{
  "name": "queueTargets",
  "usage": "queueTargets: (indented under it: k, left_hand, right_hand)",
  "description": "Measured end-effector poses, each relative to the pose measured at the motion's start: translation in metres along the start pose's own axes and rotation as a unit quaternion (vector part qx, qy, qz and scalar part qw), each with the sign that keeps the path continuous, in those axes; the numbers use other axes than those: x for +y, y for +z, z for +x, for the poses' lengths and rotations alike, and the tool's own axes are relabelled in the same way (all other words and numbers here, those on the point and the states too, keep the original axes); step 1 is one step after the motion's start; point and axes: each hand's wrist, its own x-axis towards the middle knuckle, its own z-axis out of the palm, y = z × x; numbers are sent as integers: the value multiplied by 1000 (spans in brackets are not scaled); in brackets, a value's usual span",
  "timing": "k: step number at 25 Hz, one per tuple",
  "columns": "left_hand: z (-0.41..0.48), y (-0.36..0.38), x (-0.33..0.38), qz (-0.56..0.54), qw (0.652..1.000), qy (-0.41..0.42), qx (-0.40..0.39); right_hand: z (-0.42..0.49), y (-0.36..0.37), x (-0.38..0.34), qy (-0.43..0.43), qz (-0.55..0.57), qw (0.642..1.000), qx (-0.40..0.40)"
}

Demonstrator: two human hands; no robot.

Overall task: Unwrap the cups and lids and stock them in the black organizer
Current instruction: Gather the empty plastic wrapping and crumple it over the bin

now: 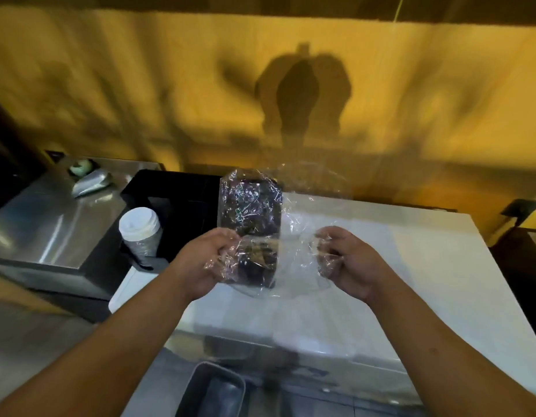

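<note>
I hold a crinkled clear plastic wrapper [254, 212] up over the white counter [435, 266]. My left hand [200, 263] pinches its lower left edge, and my right hand [348, 260] pinches its lower right edge. Through the film the black organizer [182, 188] shows dark behind it. A stack of white lids [139, 227] stands in the organizer's left front slot, partly sleeved in plastic. Whether anything is inside the wrapper I cannot tell.
A stainless steel unit [50, 224] sits to the left with a crumpled silver packet [90, 182] and a small green object [80, 167] on it. A metal tray [212, 389] lies below the counter edge. A yellow wall rises behind.
</note>
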Motion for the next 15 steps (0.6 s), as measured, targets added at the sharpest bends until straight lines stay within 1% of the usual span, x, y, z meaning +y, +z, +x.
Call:
queueTargets:
  k: [3,6,7,8,9,10,11,13,15]
  left_hand:
    - [-7,-7,-3,-139,990,-21,-13]
    - [-19,-16,-8,-225,971,-38,-75]
    - [-23,-18,-10,-228,967,-41,-103]
    - [-27,-19,-9,-224,965,-41,-129]
    - [-32,-20,-7,-214,966,-33,-141]
    - [-35,-21,-3,-200,969,-19,-146]
    - [-38,-22,3,-179,973,3,-144]
    - [-47,-27,12,-119,984,41,-123]
    - [-54,-37,19,-61,991,63,-96]
  right_hand:
    - [7,13,-12,-30,48,998,10]
    - [8,30,-18,-66,99,993,13]
    - [8,40,-16,-84,87,993,8]
    - [7,50,-11,-109,45,993,10]
    - [5,61,-4,-144,-27,989,22]
    - [2,70,4,-184,-117,975,41]
    - [-1,78,12,-224,-209,950,64]
    - [-9,91,26,-302,-370,874,95]
    - [-18,105,40,-364,-480,794,84]
